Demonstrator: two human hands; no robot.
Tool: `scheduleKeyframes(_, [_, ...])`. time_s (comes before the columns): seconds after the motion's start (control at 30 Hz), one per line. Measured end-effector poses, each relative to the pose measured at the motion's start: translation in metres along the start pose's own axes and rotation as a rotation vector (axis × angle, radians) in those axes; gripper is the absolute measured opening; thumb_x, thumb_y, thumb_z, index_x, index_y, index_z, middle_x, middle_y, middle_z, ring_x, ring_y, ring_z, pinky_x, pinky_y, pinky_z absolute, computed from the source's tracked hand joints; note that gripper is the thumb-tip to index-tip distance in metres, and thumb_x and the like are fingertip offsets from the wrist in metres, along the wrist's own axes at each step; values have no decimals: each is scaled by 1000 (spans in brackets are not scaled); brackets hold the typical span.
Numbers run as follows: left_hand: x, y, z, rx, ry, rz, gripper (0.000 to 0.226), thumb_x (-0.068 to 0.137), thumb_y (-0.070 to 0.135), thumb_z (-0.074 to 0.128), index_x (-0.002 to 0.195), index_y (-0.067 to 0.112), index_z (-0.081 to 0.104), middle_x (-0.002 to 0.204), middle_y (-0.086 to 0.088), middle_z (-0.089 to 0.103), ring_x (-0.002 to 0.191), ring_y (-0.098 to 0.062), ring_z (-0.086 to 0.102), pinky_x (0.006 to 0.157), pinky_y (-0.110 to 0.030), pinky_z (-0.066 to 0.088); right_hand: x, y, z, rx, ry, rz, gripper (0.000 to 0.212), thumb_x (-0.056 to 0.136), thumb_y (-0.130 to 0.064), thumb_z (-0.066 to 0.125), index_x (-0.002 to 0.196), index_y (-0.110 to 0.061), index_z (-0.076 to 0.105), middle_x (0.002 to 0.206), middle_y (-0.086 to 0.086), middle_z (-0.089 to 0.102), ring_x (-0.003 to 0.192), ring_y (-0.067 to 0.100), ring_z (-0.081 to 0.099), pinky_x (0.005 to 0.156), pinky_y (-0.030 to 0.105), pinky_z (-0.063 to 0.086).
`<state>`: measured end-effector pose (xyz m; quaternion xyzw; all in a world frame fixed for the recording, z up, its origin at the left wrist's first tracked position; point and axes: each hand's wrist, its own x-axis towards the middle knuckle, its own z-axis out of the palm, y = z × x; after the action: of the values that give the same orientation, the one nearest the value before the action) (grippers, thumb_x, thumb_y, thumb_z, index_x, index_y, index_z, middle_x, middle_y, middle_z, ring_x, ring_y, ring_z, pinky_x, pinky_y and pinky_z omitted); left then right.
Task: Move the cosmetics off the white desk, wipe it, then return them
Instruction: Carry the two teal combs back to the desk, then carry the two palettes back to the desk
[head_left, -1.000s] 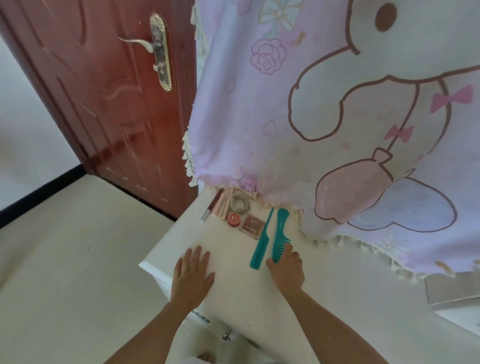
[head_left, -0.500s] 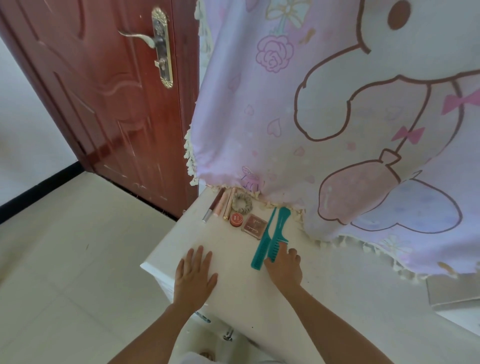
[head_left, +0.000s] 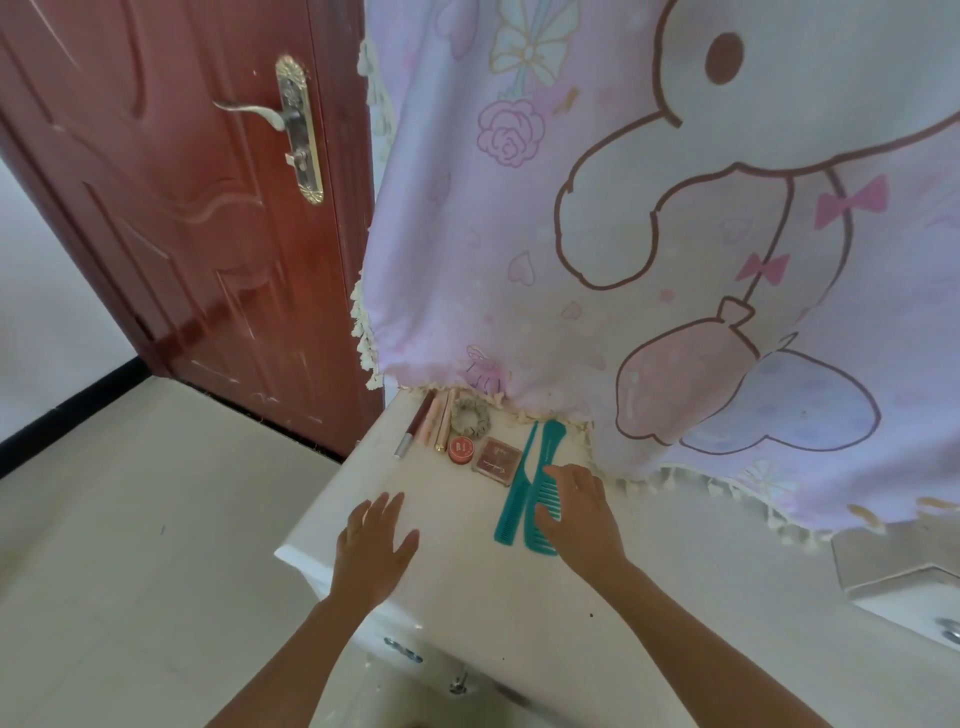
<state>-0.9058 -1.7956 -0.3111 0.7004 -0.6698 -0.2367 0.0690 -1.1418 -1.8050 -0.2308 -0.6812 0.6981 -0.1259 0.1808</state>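
We look down on a white desk standing beside a red-brown panelled wooden door, with a pink cartoon-printed cloth with a tasselled fringe hanging over the desk's back edge.

The cosmetics lie in a row just under the fringe. At the left are three slim tubes side by side, then a beige fabric scrunchie. In front of it is a small round red tin with its lid on, just beside a square brown compact that is shut. To their right, two teal plastic combs lie side by side, a thin tail comb and a wide-tooth comb.

Our left hand lies flat on the bare desktop near the front corner, fingers spread and relaxed, holding nothing. Our right hand rests over the teeth of the wide-tooth comb, with loose fingers touching it rather than closed round it.
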Motion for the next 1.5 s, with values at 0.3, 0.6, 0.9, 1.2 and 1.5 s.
scheduleKeyframes(0.3, [-73, -6, -29, -89, 289, -193, 51, 94, 37, 42, 140, 17, 31, 150, -2, 28, 139, -20, 18, 110, -40, 24, -12, -29, 15, -96, -84, -353, 34, 90, -32, 47, 122, -21, 49, 127, -1, 50, 119, 17, 41, 99, 30, 34])
scheduleKeyframes(0.6, [-256, 1, 2, -160, 514, -633, 49, 94, 37, 41, 139, 19, 33, 149, 0, 30, 138, -20, 20, 109, -35, 24, -94, -53, 25, -134, -274, -862, 32, 91, -34, 45, 120, -20, 52, 124, -3, 54, 115, 17, 45, 93, 28, 33])
scheduleKeyframes(0.9, [-450, -36, -15, -154, 831, -1007, 47, 93, 38, 43, 137, 21, 38, 146, 1, 36, 136, -20, 23, 107, -37, 26, -213, -162, 54, -143, -392, -1327, 32, 91, -33, 43, 120, -20, 51, 123, -5, 50, 120, 14, 38, 94, 26, 28])
scheduleKeyframes(1.2, [-665, -78, -40, -87, 1081, -1216, 44, 91, 31, 50, 132, 14, 46, 140, -5, 45, 131, -25, 32, 104, -39, 30, -392, -297, 73, -3, -422, -1666, 32, 91, -31, 44, 120, -20, 51, 125, -4, 50, 119, 15, 38, 97, 29, 28])
scheduleKeyframes(1.5, [-799, -139, -82, -43, 1190, -1146, 41, 91, 27, 51, 129, 13, 48, 137, -4, 47, 128, -25, 34, 105, -40, 30, -523, -383, 76, 78, -374, -1738, 35, 91, -30, 48, 124, -20, 50, 127, -3, 53, 122, 15, 39, 98, 30, 31])
